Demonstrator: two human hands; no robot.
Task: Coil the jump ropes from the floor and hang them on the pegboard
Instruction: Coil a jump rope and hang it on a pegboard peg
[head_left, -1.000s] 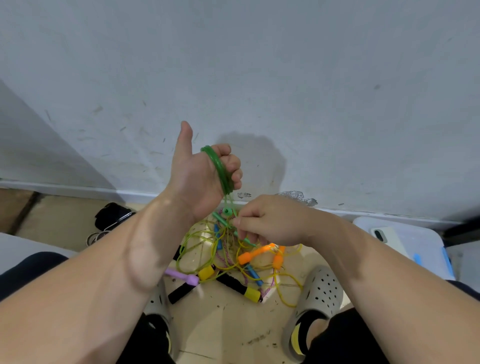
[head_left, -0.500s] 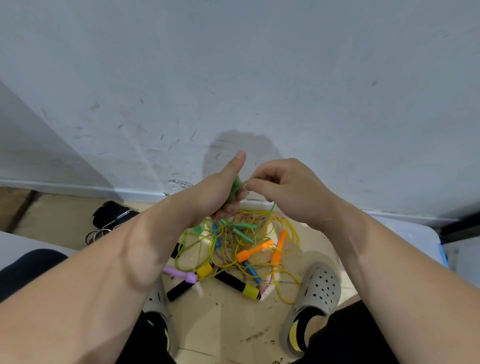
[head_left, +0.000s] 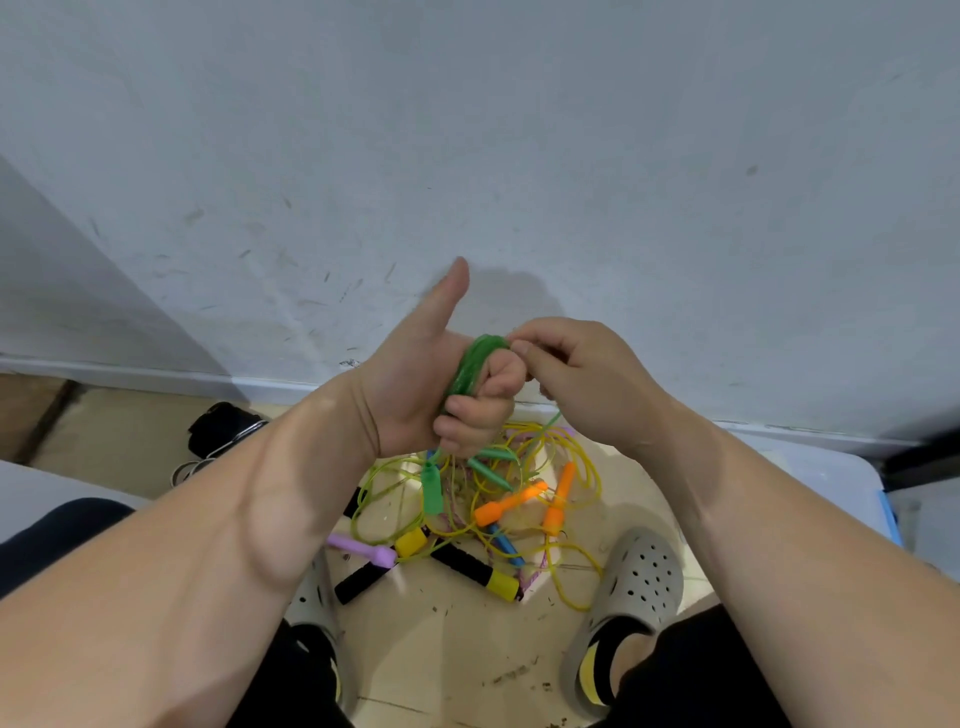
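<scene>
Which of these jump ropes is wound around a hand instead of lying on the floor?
The green rope: it is coiled round the left hand while the right hand pinches its strand. The yellow rope lies tangled on the floor.

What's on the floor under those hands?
A tangle of jump ropes: orange handles, a black-and-yellow handle, a purple handle. A green handle dangles from the green rope round the left hand. It and the right hand hide the far edge.
</scene>
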